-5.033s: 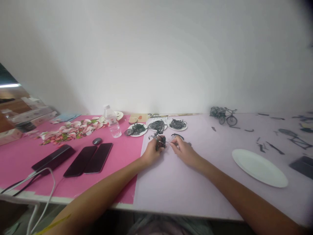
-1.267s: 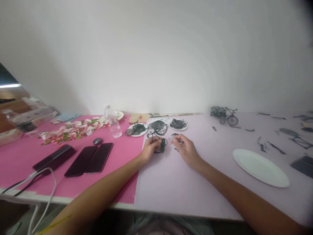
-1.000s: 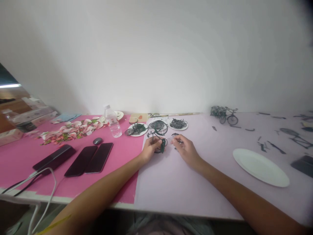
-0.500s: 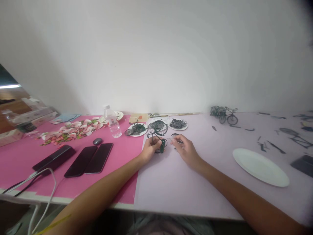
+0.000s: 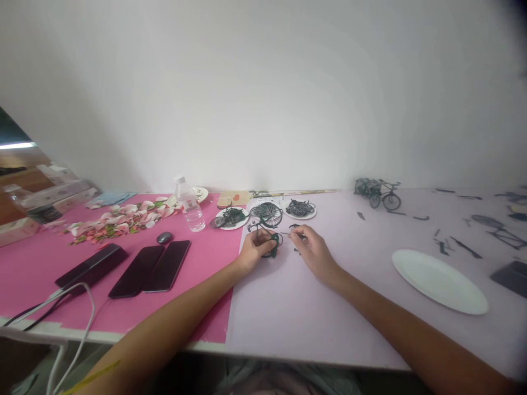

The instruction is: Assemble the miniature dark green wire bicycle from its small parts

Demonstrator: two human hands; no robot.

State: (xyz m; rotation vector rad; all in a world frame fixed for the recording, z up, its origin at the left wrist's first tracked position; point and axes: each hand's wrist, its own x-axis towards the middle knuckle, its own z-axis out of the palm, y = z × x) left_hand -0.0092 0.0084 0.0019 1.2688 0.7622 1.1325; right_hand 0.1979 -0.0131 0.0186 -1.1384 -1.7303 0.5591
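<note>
My left hand (image 5: 252, 252) is closed around a small dark green model bicycle frame (image 5: 272, 245) with a spoked wheel (image 5: 272, 214) rising behind it, resting on the pale lilac table cover (image 5: 296, 307). My right hand (image 5: 313, 249) pinches a thin silvery part (image 5: 290, 235) just right of the frame, fingers pressed together. Tiny dark pieces lie by the right hand's fingertips. Three small white plates (image 5: 299, 216) of dark bicycle parts sit just behind both hands.
A water bottle (image 5: 190, 204), a mouse (image 5: 164, 237), three dark phones (image 5: 150, 266), cables and pink flowers (image 5: 119, 217) lie on the pink mat at left. An empty white plate (image 5: 438, 281), a finished model bicycle (image 5: 383, 195) and scattered dark parts lie at right.
The left hand has turned the bicycle frame, so a wheel now stands up behind it. The right hand stays close, holding the thin part, shifting only slightly.
</note>
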